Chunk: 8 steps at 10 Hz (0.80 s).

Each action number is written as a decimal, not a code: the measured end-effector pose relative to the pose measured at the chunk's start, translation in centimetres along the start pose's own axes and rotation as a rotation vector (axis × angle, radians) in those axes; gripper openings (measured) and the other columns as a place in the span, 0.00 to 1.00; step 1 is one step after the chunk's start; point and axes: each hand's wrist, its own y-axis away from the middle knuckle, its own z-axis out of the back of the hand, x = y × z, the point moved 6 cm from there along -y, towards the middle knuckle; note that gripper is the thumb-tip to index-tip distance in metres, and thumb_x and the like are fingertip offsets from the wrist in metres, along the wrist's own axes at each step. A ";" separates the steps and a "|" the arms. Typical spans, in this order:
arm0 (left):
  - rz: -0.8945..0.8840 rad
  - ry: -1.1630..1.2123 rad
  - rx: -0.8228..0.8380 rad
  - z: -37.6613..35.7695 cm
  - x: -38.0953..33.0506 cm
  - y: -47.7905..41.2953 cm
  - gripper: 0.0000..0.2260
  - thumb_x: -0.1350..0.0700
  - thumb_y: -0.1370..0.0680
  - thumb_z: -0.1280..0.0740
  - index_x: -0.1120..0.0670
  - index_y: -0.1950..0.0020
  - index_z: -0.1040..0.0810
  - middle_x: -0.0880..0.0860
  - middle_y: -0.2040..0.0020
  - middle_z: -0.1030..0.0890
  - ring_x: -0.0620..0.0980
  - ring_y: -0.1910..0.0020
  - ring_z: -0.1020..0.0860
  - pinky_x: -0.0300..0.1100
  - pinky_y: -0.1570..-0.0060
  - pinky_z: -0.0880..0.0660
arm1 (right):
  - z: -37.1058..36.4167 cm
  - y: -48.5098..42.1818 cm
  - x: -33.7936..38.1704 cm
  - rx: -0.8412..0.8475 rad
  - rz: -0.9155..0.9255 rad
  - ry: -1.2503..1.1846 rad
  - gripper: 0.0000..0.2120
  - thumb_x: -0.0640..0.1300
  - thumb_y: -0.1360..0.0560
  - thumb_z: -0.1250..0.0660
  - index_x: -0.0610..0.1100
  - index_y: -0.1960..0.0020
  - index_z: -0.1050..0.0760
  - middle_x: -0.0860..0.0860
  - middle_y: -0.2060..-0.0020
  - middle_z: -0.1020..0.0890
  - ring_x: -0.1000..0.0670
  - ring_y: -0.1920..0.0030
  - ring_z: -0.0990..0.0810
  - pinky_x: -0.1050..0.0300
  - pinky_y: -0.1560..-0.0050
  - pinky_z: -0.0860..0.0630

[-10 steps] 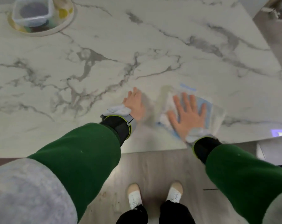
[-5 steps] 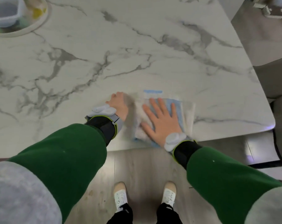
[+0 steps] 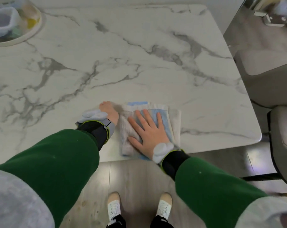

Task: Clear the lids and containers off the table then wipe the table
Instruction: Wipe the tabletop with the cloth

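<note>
A folded white and blue cloth (image 3: 165, 119) lies on the white marble table (image 3: 139, 55), close to its near edge. My right hand (image 3: 149, 132) presses flat on the cloth with its fingers spread. Just left of the cloth, my left hand (image 3: 109, 111) rests on the tabletop, its fingers mostly hidden behind the back of the hand. At the far left corner a clear plastic container (image 3: 3, 22) sits on a round cream plate (image 3: 32, 32) with coloured spots.
Grey padded chairs (image 3: 267, 83) stand along the table's right side. The table's near right corner (image 3: 254, 137) is rounded. Below the near edge are wooden floor and my white shoes (image 3: 114, 206).
My right hand has slid the cloth left, up beside the left hand. The view has shifted right, so the container and plate now sit at the frame's left edge.
</note>
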 end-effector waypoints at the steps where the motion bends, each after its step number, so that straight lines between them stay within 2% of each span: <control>1: 0.014 -0.015 0.009 0.0 -0.2 0.0 0.17 0.63 0.19 0.45 0.66 0.31 0.32 0.65 0.32 0.29 0.62 0.32 0.30 0.48 0.34 0.33 | 1.0 0.1 -5.6 -0.008 -0.098 -0.037 0.30 0.64 0.22 0.54 0.57 0.23 0.57 0.53 0.22 0.58 0.47 0.23 0.63 0.37 0.26 0.63; 2: 0.037 -0.013 0.008 0.1 -0.2 -0.2 0.16 0.62 0.19 0.44 0.66 0.32 0.30 0.65 0.34 0.27 0.61 0.34 0.28 0.48 0.37 0.31 | 2.0 0.1 -11.3 -0.001 -0.370 -0.076 0.31 0.63 0.21 0.57 0.54 0.23 0.62 0.52 0.23 0.61 0.46 0.24 0.65 0.36 0.27 0.62; 3: 0.067 0.008 0.007 -0.1 -0.2 -0.4 0.16 0.61 0.19 0.44 0.67 0.34 0.29 0.65 0.35 0.26 0.62 0.35 0.27 0.48 0.39 0.30 | 1.9 -0.1 -9.2 -0.025 -0.493 -0.025 0.31 0.62 0.21 0.59 0.52 0.23 0.63 0.49 0.23 0.61 0.44 0.24 0.65 0.34 0.28 0.63; 4: 0.093 0.049 0.009 0.1 0.0 -0.7 0.16 0.61 0.19 0.44 0.67 0.36 0.27 0.66 0.37 0.24 0.63 0.37 0.25 0.48 0.41 0.28 | 0.7 -1.4 -2.9 0.004 -0.158 -0.012 0.30 0.63 0.21 0.58 0.53 0.23 0.59 0.50 0.23 0.59 0.44 0.24 0.64 0.34 0.28 0.66; 5: 0.119 0.086 -0.045 1.3 0.5 -1.5 0.16 0.61 0.19 0.44 0.67 0.35 0.27 0.66 0.37 0.24 0.63 0.37 0.25 0.49 0.40 0.28 | 0.5 -2.8 -1.9 0.069 0.084 0.060 0.30 0.64 0.22 0.56 0.56 0.23 0.58 0.52 0.22 0.57 0.46 0.23 0.63 0.36 0.27 0.65; 6: 0.099 0.083 -0.090 2.3 0.4 -2.7 0.17 0.62 0.19 0.45 0.64 0.31 0.31 0.64 0.33 0.27 0.61 0.33 0.28 0.47 0.37 0.31 | 1.6 -4.6 -5.9 0.031 -0.002 0.003 0.30 0.63 0.21 0.55 0.57 0.23 0.58 0.54 0.23 0.59 0.48 0.23 0.63 0.37 0.26 0.64; 7: -0.001 0.007 0.006 2.5 -0.5 -4.9 0.19 0.63 0.17 0.50 0.62 0.25 0.41 0.60 0.24 0.39 0.54 0.25 0.38 0.42 0.30 0.41 | 2.7 -7.2 -11.0 0.018 -0.322 -0.092 0.30 0.63 0.21 0.56 0.55 0.23 0.60 0.53 0.23 0.60 0.47 0.23 0.64 0.36 0.26 0.62; 8: -0.093 -0.051 0.025 3.0 -1.4 -7.6 0.22 0.63 0.17 0.51 0.58 0.22 0.46 0.54 0.21 0.50 0.50 0.21 0.51 0.44 0.25 0.50 | 2.9 -9.4 -11.3 -0.018 -0.573 -0.084 0.30 0.62 0.21 0.58 0.53 0.23 0.62 0.51 0.23 0.61 0.45 0.23 0.64 0.34 0.27 0.62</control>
